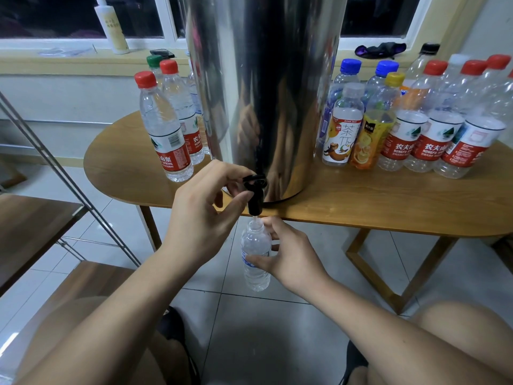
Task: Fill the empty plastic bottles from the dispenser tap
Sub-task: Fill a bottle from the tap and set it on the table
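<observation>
A tall steel dispenser (266, 87) stands on the wooden table (361, 201), its black tap (254, 194) hanging over the front edge. My left hand (205, 215) grips the tap lever with thumb and fingers. My right hand (291, 254) holds an uncapped clear bottle (256, 257) upright, its mouth right under the spout. A thin stream of water runs from the spout into the bottle. Capped bottles with water stand left of the dispenser (163, 129). A crowd of capped bottles (422, 118) stands to its right.
Behind the table runs a windowsill with a white squeeze bottle (111, 26), a dark phone (163, 53) and a dark cloth (380, 50). A metal-framed wooden shelf (36, 226) stands at left. My knees are low in view over a tiled floor.
</observation>
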The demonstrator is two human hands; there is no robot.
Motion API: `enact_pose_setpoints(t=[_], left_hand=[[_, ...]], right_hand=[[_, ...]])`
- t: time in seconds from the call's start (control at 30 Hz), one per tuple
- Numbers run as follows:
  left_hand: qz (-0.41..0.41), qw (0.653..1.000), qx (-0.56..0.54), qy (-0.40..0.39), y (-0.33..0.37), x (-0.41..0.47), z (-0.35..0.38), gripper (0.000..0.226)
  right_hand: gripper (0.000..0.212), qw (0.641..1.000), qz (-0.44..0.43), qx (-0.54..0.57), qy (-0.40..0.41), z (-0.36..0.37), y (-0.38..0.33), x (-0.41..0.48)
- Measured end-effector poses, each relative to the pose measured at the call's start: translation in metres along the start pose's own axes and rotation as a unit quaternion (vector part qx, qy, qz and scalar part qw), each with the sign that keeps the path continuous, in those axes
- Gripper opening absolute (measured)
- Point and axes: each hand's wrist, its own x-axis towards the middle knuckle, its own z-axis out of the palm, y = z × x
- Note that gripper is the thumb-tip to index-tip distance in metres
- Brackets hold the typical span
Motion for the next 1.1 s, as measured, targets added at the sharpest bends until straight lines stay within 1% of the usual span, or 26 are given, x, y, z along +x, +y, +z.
enact_pose_setpoints(t=[0.33, 1.1], left_hand=[[0.0, 1.0, 0.002, -0.001, -0.0003, -0.0003, -0.0003, 0.028], [-0.001, 1.0, -0.002, -0.001, -0.0008, -0.0004, 0.0, 0.029]], right_hand=[[0.069, 1.0, 0.001, 0.003, -0.001, -0.0008, -0.0008, -0.0007], [0.072, 1.0, 0.001, -0.006, -0.001, -0.0011, -0.0008, -0.0011]])
